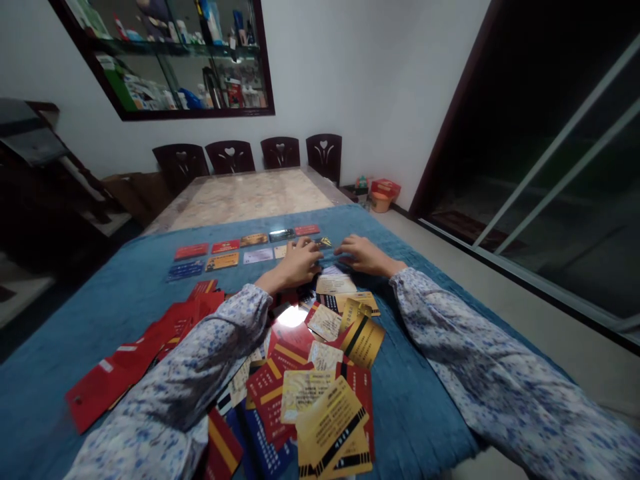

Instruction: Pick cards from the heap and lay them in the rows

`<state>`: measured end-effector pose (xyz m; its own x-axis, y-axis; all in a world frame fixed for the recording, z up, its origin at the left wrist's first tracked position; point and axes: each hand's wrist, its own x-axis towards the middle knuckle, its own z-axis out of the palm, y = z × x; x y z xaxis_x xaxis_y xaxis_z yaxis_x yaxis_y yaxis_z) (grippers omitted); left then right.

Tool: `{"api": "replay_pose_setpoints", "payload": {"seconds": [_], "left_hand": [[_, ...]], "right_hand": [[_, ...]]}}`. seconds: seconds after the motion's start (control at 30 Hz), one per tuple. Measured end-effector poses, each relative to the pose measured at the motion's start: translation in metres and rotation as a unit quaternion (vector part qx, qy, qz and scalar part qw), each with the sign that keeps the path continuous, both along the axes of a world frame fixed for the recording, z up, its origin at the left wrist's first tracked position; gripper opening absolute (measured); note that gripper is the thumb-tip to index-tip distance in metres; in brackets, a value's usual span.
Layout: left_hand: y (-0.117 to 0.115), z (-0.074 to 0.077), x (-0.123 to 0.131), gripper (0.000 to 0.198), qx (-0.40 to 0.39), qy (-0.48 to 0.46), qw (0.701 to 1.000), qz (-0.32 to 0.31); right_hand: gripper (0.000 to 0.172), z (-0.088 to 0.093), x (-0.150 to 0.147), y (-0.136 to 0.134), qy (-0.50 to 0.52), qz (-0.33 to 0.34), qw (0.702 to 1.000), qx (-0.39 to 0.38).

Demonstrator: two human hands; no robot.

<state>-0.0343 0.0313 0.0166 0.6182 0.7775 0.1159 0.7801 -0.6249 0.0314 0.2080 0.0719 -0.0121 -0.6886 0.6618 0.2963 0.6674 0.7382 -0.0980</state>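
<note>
My left hand [299, 262] reaches over the near side of the card rows, its fingers apart and bent downward. Just beyond its fingertips lies a black card with a yellow pattern [325, 242], partly hidden by the hand. To the right, my right hand [367, 254] hovers at or on the blue cloth, fingers loosely spread with nothing visible in them. A pale card [280, 251] shows beside my left hand. Below both hands spreads a loose heap of cards, including a gold card [364, 339] and a yellow card with a black stripe [333, 427].
Two rows of cards hold a red card [191, 251], an orange card [223, 261] and a white card [258, 256]. Red envelopes [150, 347] overlap at left. A blue cloth [125, 293] covers the near table; dark chairs [324, 150] stand behind.
</note>
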Motion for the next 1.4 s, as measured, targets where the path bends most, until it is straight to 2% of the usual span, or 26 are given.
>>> {"api": "replay_pose_setpoints", "payload": {"seconds": [0.2,0.33,0.5,0.8,1.4], "left_hand": [[-0.024,-0.003,-0.004,0.031,-0.006,-0.033,0.999,-0.041],[-0.033,-0.007,-0.004,0.024,-0.019,-0.038,0.997,-0.066],[-0.034,-0.011,-0.004,0.019,-0.027,-0.037,0.996,-0.071],[-0.038,-0.009,-0.003,0.015,-0.034,-0.043,0.995,-0.087],[-0.039,-0.011,-0.002,0.026,-0.020,-0.060,0.994,-0.093]], "right_hand": [[0.021,-0.015,0.010,-0.020,0.056,0.067,0.996,0.007],[0.023,-0.021,0.012,-0.031,0.075,0.088,0.993,0.003],[0.022,-0.020,0.012,-0.038,0.078,0.103,0.992,-0.005],[0.023,-0.012,0.014,-0.044,0.063,0.131,0.989,-0.012],[0.029,-0.010,0.016,-0.046,0.063,0.144,0.987,-0.012]]}}
